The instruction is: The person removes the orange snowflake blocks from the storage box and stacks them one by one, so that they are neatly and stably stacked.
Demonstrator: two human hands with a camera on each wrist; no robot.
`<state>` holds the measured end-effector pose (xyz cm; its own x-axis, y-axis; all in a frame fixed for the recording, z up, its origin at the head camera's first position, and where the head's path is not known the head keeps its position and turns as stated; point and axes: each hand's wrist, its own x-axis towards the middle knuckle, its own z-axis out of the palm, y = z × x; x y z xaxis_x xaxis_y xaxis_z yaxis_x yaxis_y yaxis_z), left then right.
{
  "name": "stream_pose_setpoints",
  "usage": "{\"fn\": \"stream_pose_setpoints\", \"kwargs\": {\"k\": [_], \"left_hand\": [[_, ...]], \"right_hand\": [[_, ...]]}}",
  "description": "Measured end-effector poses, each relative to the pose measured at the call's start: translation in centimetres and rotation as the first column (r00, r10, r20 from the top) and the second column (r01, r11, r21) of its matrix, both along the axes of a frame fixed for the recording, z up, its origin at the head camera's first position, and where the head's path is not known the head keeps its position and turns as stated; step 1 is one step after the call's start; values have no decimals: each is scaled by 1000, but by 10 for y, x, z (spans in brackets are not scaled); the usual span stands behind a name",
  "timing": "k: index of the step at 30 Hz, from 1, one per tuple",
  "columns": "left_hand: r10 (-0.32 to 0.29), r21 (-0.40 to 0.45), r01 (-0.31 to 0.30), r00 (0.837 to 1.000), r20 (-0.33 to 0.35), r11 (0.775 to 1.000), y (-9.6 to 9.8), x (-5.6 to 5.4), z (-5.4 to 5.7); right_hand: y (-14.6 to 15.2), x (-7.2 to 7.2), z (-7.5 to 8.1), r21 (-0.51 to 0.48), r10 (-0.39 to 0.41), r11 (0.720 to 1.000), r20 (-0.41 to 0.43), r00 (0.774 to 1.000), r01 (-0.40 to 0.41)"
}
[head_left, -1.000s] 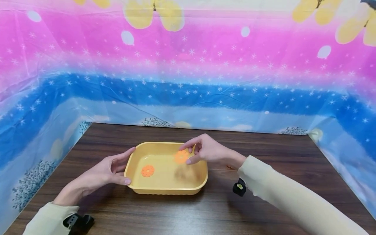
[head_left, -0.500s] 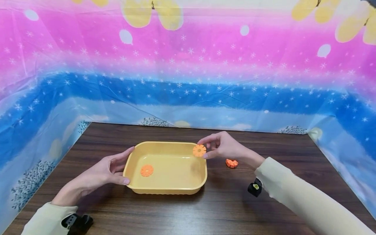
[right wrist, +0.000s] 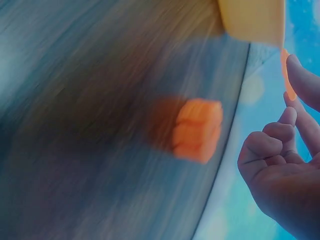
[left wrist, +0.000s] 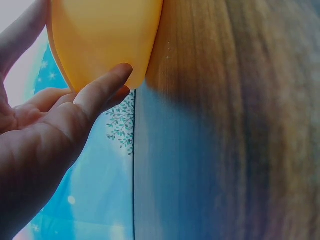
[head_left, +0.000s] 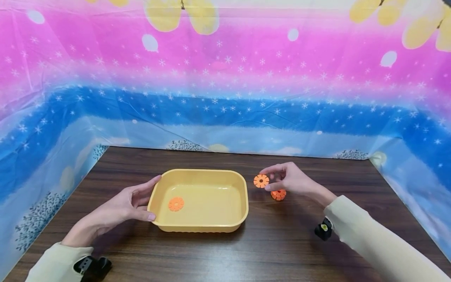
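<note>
A yellow rectangular tub [head_left: 211, 205] stands on the table, with one orange notched disc [head_left: 175, 204] lying flat in its left part. My left hand [head_left: 118, 206] holds the tub's left end, thumb at the front corner and fingers at the back corner; the left wrist view shows fingertips against the tub wall [left wrist: 105, 40]. To the right of the tub, my right hand [head_left: 294, 179] pinches a second orange notched disc [head_left: 261, 181] between thumb and forefinger, raised above the table. Just below that hand sits a stack of orange notched discs [head_left: 278, 195], partly covered by the fingers.
The dark wood-grain table [head_left: 218, 254] carries the tub and the stack. A patterned pink and blue cloth [head_left: 225, 98] hangs along the table's back and sides. Small black devices [head_left: 323, 229] are strapped at both wrists.
My right hand has carried the pinched disc from over the tub to the right, out past its rim, near the stack. My left hand stays on the tub's left end.
</note>
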<state>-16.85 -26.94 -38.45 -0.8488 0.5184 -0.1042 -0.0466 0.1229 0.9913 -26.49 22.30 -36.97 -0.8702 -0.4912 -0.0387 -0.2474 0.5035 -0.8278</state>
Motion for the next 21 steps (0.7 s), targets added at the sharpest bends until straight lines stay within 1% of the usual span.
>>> {"fn": "stream_pose_setpoints", "kwargs": {"k": [4,10,15,21], "left_hand": [[3,-1,-3,1000,-1,1000,0,0,1],[-6,14,6,1000,-2,1000,-1,0,-1],[-14,22,14,1000,-3,1000,-1,0,-1],[-13,18,13,1000,-4,1000,0,0,0]], "right_hand": [[17,-2,-8,12,-21,1000,-21,1000,21],[35,0,-19,-7,-53,999,-7,999,53],[45,4,-25,-13,-52,999,-16,999,52],[51,5,-31,12,-64,998,-24,998,65]]}}
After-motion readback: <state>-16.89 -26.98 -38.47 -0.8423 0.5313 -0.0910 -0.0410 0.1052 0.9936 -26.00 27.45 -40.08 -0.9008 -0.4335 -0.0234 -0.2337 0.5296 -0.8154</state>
